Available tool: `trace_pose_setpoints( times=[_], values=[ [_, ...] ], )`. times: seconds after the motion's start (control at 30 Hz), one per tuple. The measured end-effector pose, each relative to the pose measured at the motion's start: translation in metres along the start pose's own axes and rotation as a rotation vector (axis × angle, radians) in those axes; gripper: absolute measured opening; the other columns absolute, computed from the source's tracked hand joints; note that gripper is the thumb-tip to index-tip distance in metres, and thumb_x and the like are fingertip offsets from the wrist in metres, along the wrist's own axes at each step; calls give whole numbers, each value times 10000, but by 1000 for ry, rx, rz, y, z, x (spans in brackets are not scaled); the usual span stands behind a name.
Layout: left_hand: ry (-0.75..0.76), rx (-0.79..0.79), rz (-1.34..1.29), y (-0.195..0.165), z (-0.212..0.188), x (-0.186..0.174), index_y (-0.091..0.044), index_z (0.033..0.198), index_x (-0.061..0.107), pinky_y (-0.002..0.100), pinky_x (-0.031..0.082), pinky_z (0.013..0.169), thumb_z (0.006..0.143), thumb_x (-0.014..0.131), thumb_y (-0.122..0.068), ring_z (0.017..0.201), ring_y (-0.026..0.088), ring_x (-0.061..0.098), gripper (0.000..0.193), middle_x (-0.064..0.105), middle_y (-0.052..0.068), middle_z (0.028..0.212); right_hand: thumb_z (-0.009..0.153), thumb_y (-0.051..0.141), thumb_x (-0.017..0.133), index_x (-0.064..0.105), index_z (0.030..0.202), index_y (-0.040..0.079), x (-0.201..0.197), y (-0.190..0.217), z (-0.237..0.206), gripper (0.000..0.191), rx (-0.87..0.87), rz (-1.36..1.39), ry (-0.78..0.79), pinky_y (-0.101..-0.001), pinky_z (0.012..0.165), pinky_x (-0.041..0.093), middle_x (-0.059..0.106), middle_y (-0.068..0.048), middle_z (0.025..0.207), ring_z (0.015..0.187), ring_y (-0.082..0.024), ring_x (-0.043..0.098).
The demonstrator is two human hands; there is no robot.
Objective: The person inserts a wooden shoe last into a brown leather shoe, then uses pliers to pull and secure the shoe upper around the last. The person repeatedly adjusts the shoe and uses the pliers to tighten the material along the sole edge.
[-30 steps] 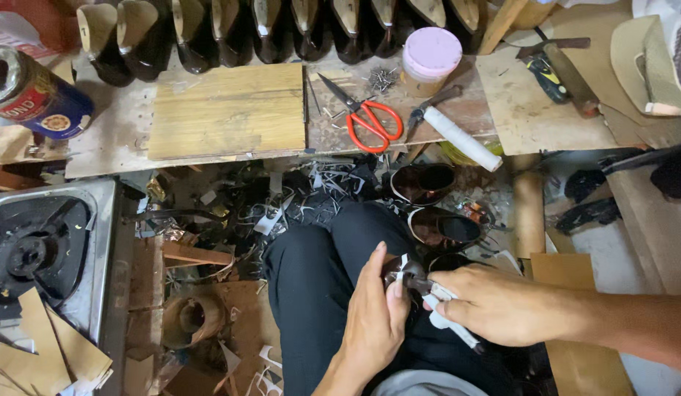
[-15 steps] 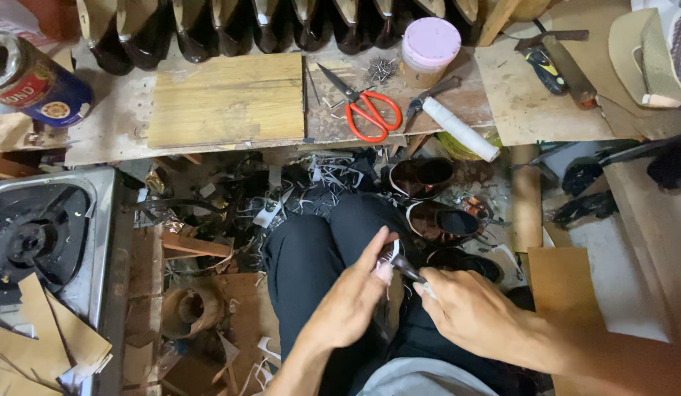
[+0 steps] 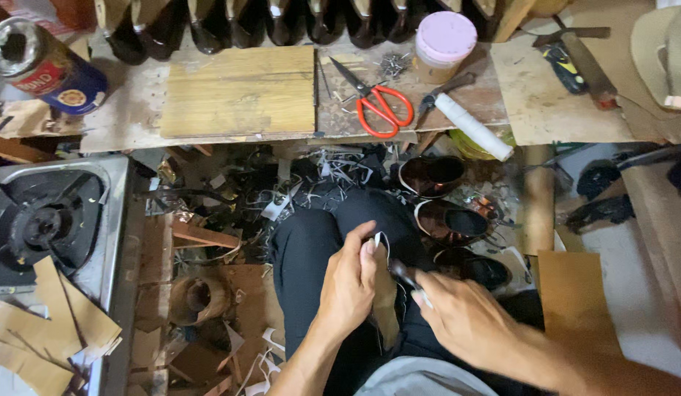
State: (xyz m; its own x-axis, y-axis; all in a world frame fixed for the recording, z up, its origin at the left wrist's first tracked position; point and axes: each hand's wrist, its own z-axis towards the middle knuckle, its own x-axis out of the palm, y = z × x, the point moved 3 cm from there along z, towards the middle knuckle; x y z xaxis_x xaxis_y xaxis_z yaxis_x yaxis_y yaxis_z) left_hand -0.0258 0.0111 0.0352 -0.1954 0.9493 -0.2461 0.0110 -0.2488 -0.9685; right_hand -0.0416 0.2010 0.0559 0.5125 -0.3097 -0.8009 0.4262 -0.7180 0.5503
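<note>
Fingers of the left hand (image 3: 349, 282) were curled and pinched shut on a thin tan strip (image 3: 385, 304), held by its upper end over the lap; a pale edge of the strip was seen looping just above the thumb. Fingers of the right hand (image 3: 461, 323) were closed round a small dark tool (image 3: 403, 273), whose tip was pointed up and to the left, towards the left thumb. What kind of tool it was could not be told, the hand being blurred.

The strip was hung with its long axis nearly upright, running down from the left fingers between the two hands and against the black trousers (image 3: 311, 249). It was touched by the left hand only; the tool tip was kept just beside its upper right edge, so the right hand was the nearer to the working point.

Well apart, on the bench (image 3: 135, 125), red scissors (image 3: 383, 110), a white roll (image 3: 474, 126) and a pink-lidded jar (image 3: 444, 40) were laid. Brown shoes (image 3: 447, 209) were stood on the floor beyond the knees, among scraps.
</note>
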Motion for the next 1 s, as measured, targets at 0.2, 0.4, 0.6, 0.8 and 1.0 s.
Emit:
trace_pose_setpoints(
  times=[0.2,0.4,0.6,0.8,1.0],
  values=[
    [-39,127,20,11,1,-2,-2,1430,447,396,558,849,1071,458,-174,953,346,735,398,735,240,1094,892,431,682,682,1271,133,21,-4,1,482,3,-149,309,-482,673,560,695,-147,1023,780,-374,704],
    [52,-303,40,27,7,2,-95,1494,405,376,521,696,1020,479,-277,694,285,661,514,685,204,775,941,295,671,697,1143,16,-84,-70,119,345,-140,-540,-662,-495,785,521,681,-171,952,912,-368,660],
    [-92,-209,-83,44,17,-6,-16,1229,602,319,538,741,1014,519,-304,773,151,656,369,707,111,838,924,256,666,667,1295,33,-125,-113,192,433,14,-643,-640,-544,798,504,693,-205,1055,965,-410,651],
    [-55,-229,-140,68,27,-11,-10,1214,611,309,533,754,1007,539,-286,792,136,626,352,686,100,841,934,260,701,606,1329,8,-74,-65,129,478,-85,166,-675,-411,720,546,704,-177,978,835,-280,705],
    [18,-189,-145,73,38,-4,-9,1210,612,301,517,702,993,561,-249,727,122,587,327,646,74,786,903,184,719,649,1068,-31,13,-32,56,280,-252,246,-514,-341,590,546,700,-129,810,678,-204,686]
  ],
)
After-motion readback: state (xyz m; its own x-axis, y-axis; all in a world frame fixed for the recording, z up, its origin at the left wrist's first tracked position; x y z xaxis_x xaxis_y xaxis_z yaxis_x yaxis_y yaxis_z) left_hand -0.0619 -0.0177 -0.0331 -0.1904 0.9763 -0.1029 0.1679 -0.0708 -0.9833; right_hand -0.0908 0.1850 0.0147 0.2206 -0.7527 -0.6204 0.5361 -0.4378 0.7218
